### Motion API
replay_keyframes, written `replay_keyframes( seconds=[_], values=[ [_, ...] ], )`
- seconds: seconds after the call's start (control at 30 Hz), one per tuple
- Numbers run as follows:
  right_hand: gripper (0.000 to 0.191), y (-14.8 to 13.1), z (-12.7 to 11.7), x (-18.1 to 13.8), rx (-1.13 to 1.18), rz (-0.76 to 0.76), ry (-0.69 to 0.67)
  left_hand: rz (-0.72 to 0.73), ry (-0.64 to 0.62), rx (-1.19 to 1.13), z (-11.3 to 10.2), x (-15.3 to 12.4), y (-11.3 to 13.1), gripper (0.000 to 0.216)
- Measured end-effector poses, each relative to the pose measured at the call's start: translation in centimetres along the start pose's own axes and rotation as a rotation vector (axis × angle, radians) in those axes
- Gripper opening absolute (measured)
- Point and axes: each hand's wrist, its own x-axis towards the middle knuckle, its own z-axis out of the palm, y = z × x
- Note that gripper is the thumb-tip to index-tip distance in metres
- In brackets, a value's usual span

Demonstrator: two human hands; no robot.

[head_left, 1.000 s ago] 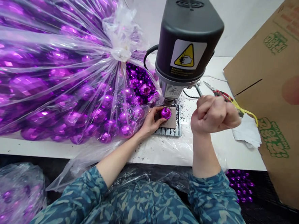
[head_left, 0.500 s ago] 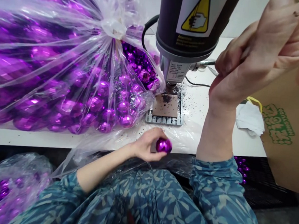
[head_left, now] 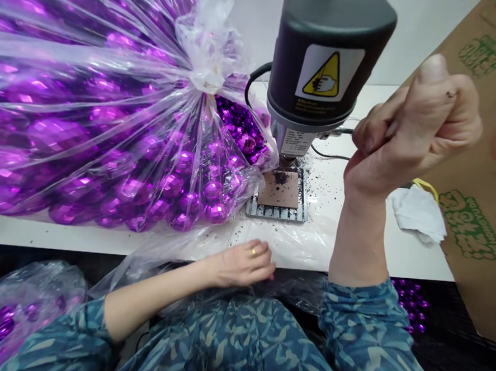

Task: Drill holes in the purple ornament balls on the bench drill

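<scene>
Palm down at the table's front edge, my left hand (head_left: 243, 263) has its fingers curled under. A ring shows on one finger, and whatever the fingers may hold is hidden beneath them. My right hand (head_left: 419, 129) is raised in a fist around the end of the drill press's feed handle (head_left: 344, 131). The drill press (head_left: 313, 83) has a dark motor housing with a yellow warning label. Under its chuck, a brown board (head_left: 279, 190) with a small hole rests on a slotted metal base (head_left: 252, 209), both strewn with dark shavings.
A big clear plastic bag (head_left: 209, 65) of shiny purple faceted balls fills the table's left side. Another bag (head_left: 26, 306) lies lower left. At right are a white cloth (head_left: 420, 213) and a cardboard box (head_left: 479, 183). More purple balls (head_left: 411, 299) sit below the table.
The purple ball in my left hand is out of sight; that hand has turned palm down and its fingers have curled. My right hand stays on the handle. The whole view has shifted.
</scene>
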Motion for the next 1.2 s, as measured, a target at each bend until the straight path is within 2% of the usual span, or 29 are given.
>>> replay_keyframes(
  seconds=[0.07, 0.13, 0.27, 0.33, 0.43, 0.53, 0.67, 0.77, 0.87, 0.93, 1.0, 1.1, 1.2],
  values=[
    [0.043, 0.0, -0.1, 0.0, 0.006, 0.014, -0.003, -0.170, 0.164, 0.050, -0.7, 2.2, -3.3, 0.028],
    [0.043, 0.0, -0.1, 0.0, 0.024, 0.006, -0.003, -0.417, 0.280, -0.038, -1.1, 4.2, -7.4, 0.041],
    [0.051, 0.1, -0.2, 0.0, 0.029, 0.001, -0.004, -0.807, 0.434, -0.029, -1.4, 6.4, -15.1, 0.036],
    [0.056, 0.0, -0.3, 0.0, 0.007, 0.014, -0.008, -0.912, 0.460, 0.005, -1.4, 6.5, -17.7, 0.035],
    [0.058, 0.1, -0.4, -0.2, -0.043, 0.010, -0.024, -0.931, 0.398, 0.018, -1.4, 6.1, -19.5, 0.028],
    [0.059, 0.1, -0.5, -0.3, -0.097, 0.013, -0.023, -0.896, 0.392, 0.018, -2.5, 6.1, -18.4, 0.024],
    [0.058, 0.0, -0.5, -0.4, -0.076, 0.021, -0.015, -0.921, 0.497, -0.114, -5.0, 6.5, -12.7, 0.032],
    [0.059, -0.1, -0.4, -0.3, -0.102, 0.015, -0.018, -0.977, 0.612, -0.533, -5.1, 6.3, -7.5, 0.033],
    [0.061, -0.2, -0.2, -0.3, -0.128, -0.001, -0.007, -1.031, 0.583, -1.049, -2.4, 5.5, -4.2, 0.033],
    [0.059, -0.1, -0.1, -0.3, -0.102, -0.008, 0.001, -1.067, 0.568, -1.237, 0.2, 5.0, -3.6, 0.034],
    [0.058, -0.1, 0.0, -0.3, -0.079, -0.005, 0.001, -1.109, 0.636, -1.248, 2.4, 4.6, -4.2, 0.039],
    [0.058, -0.1, -0.2, -0.4, -0.086, -0.007, -0.019, -1.122, 0.746, -1.038, 4.1, 4.2, -6.3, 0.055],
    [0.056, 0.0, -0.6, -0.5, -0.136, -0.010, -0.052, -1.109, 0.762, -0.870, 4.3, 4.2, -8.4, 0.058]
  ],
)
